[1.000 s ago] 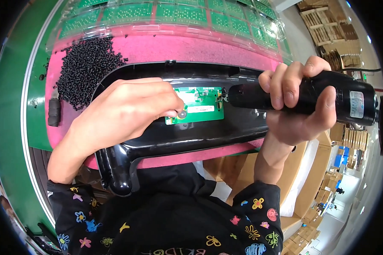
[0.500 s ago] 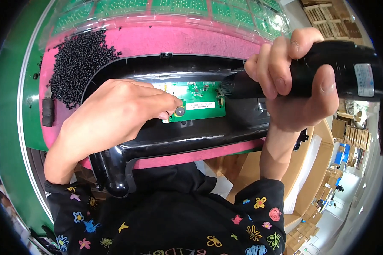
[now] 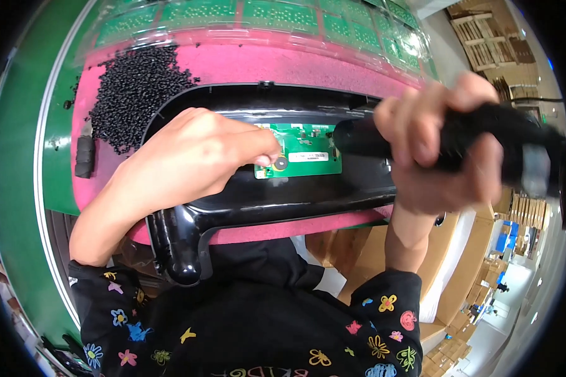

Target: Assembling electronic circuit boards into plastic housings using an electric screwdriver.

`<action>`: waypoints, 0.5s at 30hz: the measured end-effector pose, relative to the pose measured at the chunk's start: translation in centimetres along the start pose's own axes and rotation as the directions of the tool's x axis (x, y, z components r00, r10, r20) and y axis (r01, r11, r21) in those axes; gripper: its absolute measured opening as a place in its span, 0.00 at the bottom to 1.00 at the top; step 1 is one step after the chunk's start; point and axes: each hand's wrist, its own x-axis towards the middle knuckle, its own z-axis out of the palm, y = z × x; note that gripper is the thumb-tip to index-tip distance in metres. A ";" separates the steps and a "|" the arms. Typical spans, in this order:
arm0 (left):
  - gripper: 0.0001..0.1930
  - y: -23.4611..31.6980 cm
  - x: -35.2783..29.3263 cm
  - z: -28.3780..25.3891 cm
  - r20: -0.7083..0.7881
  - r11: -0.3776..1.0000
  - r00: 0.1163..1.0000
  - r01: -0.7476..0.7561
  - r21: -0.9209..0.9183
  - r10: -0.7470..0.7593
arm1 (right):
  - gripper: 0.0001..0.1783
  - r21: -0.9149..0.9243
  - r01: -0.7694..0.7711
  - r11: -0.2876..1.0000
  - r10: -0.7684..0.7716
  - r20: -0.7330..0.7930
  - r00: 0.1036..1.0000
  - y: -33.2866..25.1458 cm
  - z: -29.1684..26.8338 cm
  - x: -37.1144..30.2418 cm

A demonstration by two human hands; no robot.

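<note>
A green circuit board (image 3: 324,166) with a white label and a round black part lies inside a long, glossy black plastic housing (image 3: 277,204). At the board's left end is my left hand (image 3: 198,151), its thumb and fingers closed together; what they pinch, if anything, is hidden. My right hand (image 3: 431,147) is wrapped round a black electric screwdriver (image 3: 361,135), held nearly level with its nose toward the board's right end. Motion blurs this hand and the tool's rear. I cannot tell whether the nose touches the board.
A pink mat (image 3: 251,63) lies under the housing. Small black screws (image 3: 135,91) are heaped at its left, beside a dark taped cylinder (image 3: 85,157). Clear trays of green boards (image 3: 270,16) stretch along the back. A cardboard box (image 3: 371,264) stands at the near right.
The screwdriver's rear end has swung down toward me, and its nose has shifted slightly. My left hand keeps its place at the board; the whole view has shifted a little.
</note>
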 end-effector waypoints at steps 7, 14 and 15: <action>0.09 0.5 0.3 -0.2 -0.140 0.996 0.988 -0.077 -0.035 0.071 | 0.21 0.132 0.093 0.987 -0.116 0.178 0.977 -4.4 1.3 -0.1; 0.09 0.7 0.7 -0.3 -0.187 0.987 0.972 -0.156 -0.047 0.145 | 0.22 0.291 0.240 0.926 -0.241 -0.032 0.970 -2.2 4.1 -0.5; 0.09 0.5 0.5 -0.2 -0.209 0.985 0.967 -0.159 -0.063 0.143 | 0.22 0.295 0.237 0.926 -0.239 -0.029 0.971 -1.5 4.5 -0.4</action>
